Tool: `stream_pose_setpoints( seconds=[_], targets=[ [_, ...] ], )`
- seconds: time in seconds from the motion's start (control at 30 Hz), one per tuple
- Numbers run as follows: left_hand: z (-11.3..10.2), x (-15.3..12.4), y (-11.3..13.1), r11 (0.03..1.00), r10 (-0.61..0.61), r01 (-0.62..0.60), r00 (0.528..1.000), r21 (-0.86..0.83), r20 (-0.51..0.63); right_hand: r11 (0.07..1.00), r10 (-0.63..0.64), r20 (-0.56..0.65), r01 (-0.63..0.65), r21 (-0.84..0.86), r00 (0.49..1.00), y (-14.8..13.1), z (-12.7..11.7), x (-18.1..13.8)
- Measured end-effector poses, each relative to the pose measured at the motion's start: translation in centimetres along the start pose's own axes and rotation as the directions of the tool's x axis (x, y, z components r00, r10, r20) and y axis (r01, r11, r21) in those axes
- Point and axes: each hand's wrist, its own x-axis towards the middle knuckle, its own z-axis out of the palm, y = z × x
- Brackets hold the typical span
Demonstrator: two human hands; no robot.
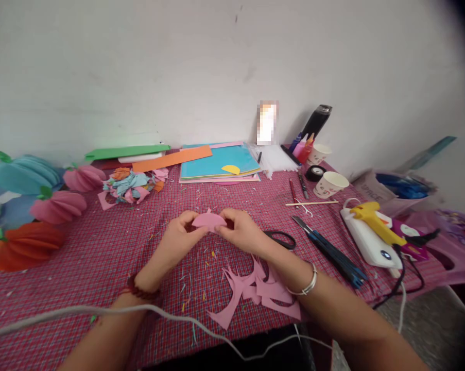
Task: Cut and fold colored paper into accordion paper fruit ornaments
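Note:
Between my two hands is a piece of pink paper [209, 220], its upper edge rounded like a half circle, with a small point sticking up at the top. My left hand [184, 232] pinches its left side between thumb and fingers. On the other side, my right hand [238, 231] grips it the same way, the thumb on the near face. Pink paper offcuts [251, 288] lie on the checked cloth below my right forearm. Black scissor handles [282, 239] show partly from beneath that forearm; the rest is hidden.
Paper pumpkins [58, 205] and a heap of scraps [130, 185] lie left. Coloured sheets [212, 161] rest by the wall. To the right are a blue-black cutter [328, 252], paper cups [330, 184] and a yellow glue gun [377, 221]. A white cable [155, 308] crosses in front.

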Motion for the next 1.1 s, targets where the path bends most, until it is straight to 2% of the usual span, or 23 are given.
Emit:
stream_pose_setpoints(
  seconds=[0.07,0.1,0.17,0.23,0.4,0.5,0.6,0.73,0.87,0.93,1.0,1.07,1.1],
  targets=[
    [-0.8,0.4,-0.5,0.94,0.148,-0.155,0.988,0.303,0.047,0.946,-0.142,0.016,0.141,-0.291,0.99,0.1,-0.1,-0.2],
    [-1.1,0.5,-0.9,0.888,0.178,-0.201,0.98,0.413,0.095,0.916,-0.172,0.049,0.178,-0.36,0.984,0.3,-0.1,-0.2],
    [-1.5,0.7,-1.6,0.807,0.147,-0.227,0.971,0.546,0.187,0.895,-0.173,0.128,0.21,-0.394,0.977,0.8,-0.1,-0.2],
    [-1.7,0.8,-2.1,0.772,0.086,-0.214,0.968,0.598,0.236,0.913,-0.152,0.178,0.207,-0.352,0.972,1.4,-0.4,-0.1],
    [-1.6,1.1,-2.6,0.771,0.06,-0.2,0.968,0.604,0.243,0.976,-0.043,0.145,0.073,-0.205,0.988,2.5,-2.7,0.3],
    [-1.7,1.2,-2.7,0.763,0.049,-0.204,0.965,0.614,0.259,0.986,-0.007,0.21,0.041,-0.162,0.978,2.8,-3.2,0.3],
    [-1.8,1.3,-2.8,0.771,0.047,-0.206,0.962,0.603,0.268,0.984,-0.031,0.245,0.073,-0.164,0.969,2.5,-2.5,0.2],
    [-1.8,1.3,-3.1,0.772,0.04,-0.197,0.964,0.605,0.263,0.947,-0.112,0.206,0.167,-0.276,0.972,2.0,-0.9,0.1],
    [-1.7,1.2,-3.1,0.795,0.057,-0.195,0.967,0.574,0.25,0.925,-0.156,0.177,0.207,-0.319,0.972,2.1,-0.2,0.3],
    [-1.6,1.0,-2.4,0.82,0.129,-0.224,0.969,0.526,0.211,0.925,-0.171,0.147,0.21,-0.316,0.974,2.1,-0.4,0.4],
    [-1.3,0.5,-1.3,0.839,0.267,-0.299,0.954,0.455,0.134,0.943,-0.185,0.102,0.205,-0.262,0.978,2.0,-0.6,0.4],
    [-0.8,-0.1,0.0,0.858,0.381,-0.375,0.923,0.352,0.053,0.979,-0.166,0.056,0.171,-0.109,0.985,1.7,-0.8,0.4],
    [-0.6,-0.4,0.5,0.877,0.398,-0.388,0.917,0.284,0.023,0.99,-0.139,0.052,0.138,0.005,0.989,1.5,-0.8,0.4]
  ],
)
